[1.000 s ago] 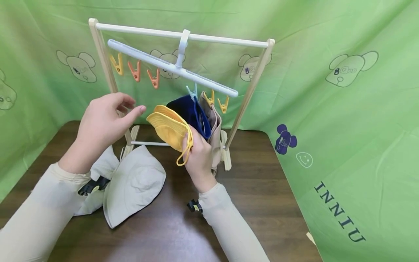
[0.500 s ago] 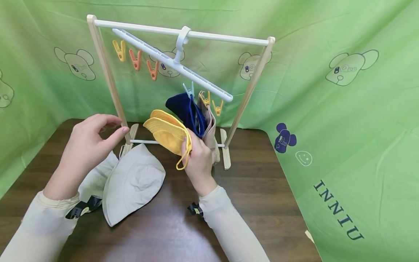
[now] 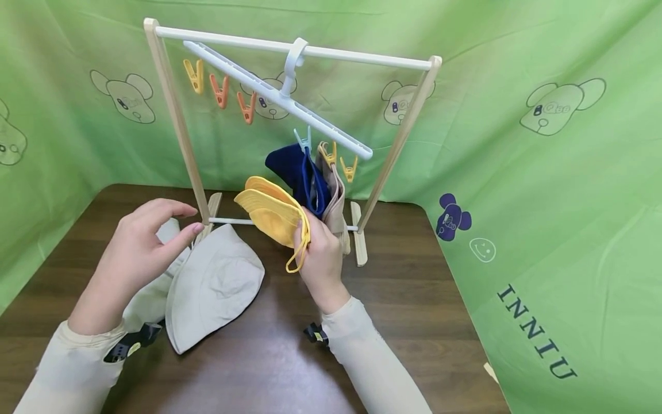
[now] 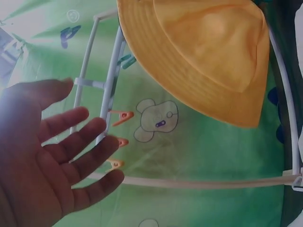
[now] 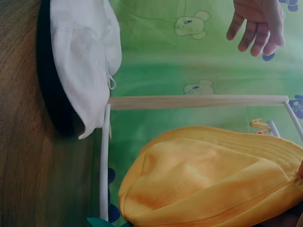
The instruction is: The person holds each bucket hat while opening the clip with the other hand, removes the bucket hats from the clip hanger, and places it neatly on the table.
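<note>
Plainly, nearest to me come my cream-coloured sleeves (image 3: pixel 72 371), resting above the dark brown wood-grain table (image 3: pixel 248 374). My left hand (image 3: pixel 137 247) is released and holds nothing: its fingers curve loosely, the thumb apart from them, all over the pale grey cloth bucket hat (image 3: pixel 214 287) and a second pale cloth hat (image 3: pixel 146 302) partly hidden beneath that hand. My right hand (image 3: pixel 322 253) grasps the yellow fabric bucket hat (image 3: pixel 266 215), held up off the table and folded so two brim edges show. The thumb presses its near side at the right end, by a thin yellow cord (image 3: pixel 296 259) that loops down; my other right fingers are mostly hidden, so I can't tell how they lie. The hat's free brim points towards my left fingertips, well apart from them.

Just beyond it hang a folded navy-blue cloth piece (image 3: pixel 289 164) on a light-blue plastic clip (image 3: pixel 304 140), and a beige one (image 3: pixel 336 201) on a yellow clip (image 3: pixel 328 154). Above, the pale blue plastic hanger (image 3: pixel 279 96) tilts down to my right from the wood-and-white rack (image 3: pixel 227 39). Farthest back is the green printed curtain (image 3: pixel 491 155).
</note>
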Tool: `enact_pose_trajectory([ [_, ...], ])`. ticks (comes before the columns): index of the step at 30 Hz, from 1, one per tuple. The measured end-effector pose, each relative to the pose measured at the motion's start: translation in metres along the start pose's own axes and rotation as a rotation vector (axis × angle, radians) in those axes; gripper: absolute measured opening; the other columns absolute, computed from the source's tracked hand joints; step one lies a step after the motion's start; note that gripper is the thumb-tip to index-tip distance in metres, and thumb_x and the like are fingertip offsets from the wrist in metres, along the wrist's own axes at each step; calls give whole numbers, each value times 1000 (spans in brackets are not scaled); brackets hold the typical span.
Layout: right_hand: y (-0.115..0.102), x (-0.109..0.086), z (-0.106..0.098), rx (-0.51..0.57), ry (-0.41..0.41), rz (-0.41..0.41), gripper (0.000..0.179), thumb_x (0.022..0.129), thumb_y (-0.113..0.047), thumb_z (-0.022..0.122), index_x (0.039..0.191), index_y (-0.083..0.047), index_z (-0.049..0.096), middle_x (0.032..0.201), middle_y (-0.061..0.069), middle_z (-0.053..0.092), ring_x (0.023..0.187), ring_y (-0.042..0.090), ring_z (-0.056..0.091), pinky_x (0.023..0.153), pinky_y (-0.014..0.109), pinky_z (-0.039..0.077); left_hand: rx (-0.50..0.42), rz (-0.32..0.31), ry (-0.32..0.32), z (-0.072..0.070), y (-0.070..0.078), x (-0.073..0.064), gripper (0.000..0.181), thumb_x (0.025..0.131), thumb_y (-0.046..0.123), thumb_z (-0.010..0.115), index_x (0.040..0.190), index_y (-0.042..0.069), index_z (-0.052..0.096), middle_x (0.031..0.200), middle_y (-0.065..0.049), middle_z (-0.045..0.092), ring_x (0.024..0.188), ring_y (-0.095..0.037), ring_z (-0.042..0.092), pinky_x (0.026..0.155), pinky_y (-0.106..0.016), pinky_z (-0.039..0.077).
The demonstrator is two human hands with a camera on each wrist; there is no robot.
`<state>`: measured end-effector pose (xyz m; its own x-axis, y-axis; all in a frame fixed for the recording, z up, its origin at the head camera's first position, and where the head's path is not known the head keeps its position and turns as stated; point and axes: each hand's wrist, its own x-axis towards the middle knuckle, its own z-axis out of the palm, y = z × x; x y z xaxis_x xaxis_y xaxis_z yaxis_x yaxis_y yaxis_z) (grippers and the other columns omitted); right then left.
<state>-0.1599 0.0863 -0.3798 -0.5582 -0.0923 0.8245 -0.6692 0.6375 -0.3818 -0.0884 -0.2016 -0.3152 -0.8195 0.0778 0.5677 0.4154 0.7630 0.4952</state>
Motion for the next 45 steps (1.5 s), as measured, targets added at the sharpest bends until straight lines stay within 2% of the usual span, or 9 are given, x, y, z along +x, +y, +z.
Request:
enact_pose_trajectory([
  [5,2,-1,-3,11,1,-11,26,99,-13,59,119,-2,71,107,12,76,95,26,75,79,39,61,-25,105,-31,0,-5,-5,29,81,6,83,108,14,73,109,2,71,108,-11,61,97,-7,34],
  [11,4,-5,-6,-11,-8,-47,24,98,-11,58,115,-1,71,102,13,76,89,27,75,74,40,61,-68,232,-65,2,-12,-9,35,78,3,82,109,15,74,112,2,70,108,-10,61,96,-9,37],
  [16,6,-12,-9,-33,-6,-62,23,96,-10,60,114,0,70,100,14,75,87,29,75,72,40,61,-102,278,-107,5,-17,-12,34,78,3,81,110,10,75,112,0,70,108,-6,61,99,-8,38],
  [22,11,-17,-13,-60,-21,-63,28,94,-9,61,119,-1,70,103,14,76,87,29,75,72,40,61,-158,364,-115,11,-21,-15,26,84,8,76,110,8,74,112,-3,71,107,-13,62,102,-13,38],
  [31,17,-24,-21,-68,-51,-69,32,93,-8,60,123,-1,69,108,14,76,93,28,76,74,40,61,-149,336,-160,15,-18,-14,34,78,0,80,109,12,73,112,1,71,106,-14,63,101,-12,38],
  [39,22,-29,-25,-99,-64,-82,31,95,-10,60,123,-2,69,106,13,76,92,29,75,70,42,61,-150,353,-185,18,-16,-10,37,76,-2,81,110,12,73,111,1,71,107,-18,65,104,-11,36],
  [45,23,-28,-26,-106,-83,-85,30,95,-11,59,122,-3,70,105,13,76,91,28,75,70,42,61,-134,338,-208,20,-17,-10,36,77,-2,81,109,14,73,112,2,71,108,-17,64,103,-10,36],
])
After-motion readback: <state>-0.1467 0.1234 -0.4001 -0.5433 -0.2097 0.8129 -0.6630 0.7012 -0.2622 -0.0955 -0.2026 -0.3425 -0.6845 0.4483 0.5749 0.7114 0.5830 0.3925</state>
